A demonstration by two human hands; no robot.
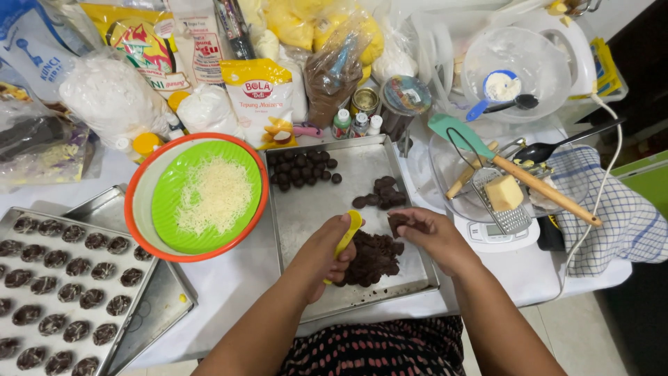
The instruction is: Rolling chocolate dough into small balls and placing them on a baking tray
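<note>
The mound of dark chocolate dough (374,257) sits at the near end of the metal baking tray (313,209), right between the two hands and touching both. The left hand (323,254) grips a yellow scoop (348,235), its long axis slanting up and away from the mound's left edge. The right hand (428,233) pinches a small dough piece (398,221) just above the mound.

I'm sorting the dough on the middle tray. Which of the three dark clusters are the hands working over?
The big rough dough heap at the tray's near edge, beneath both hands; the small rolled balls and flattened pieces sit farther back.
</note>
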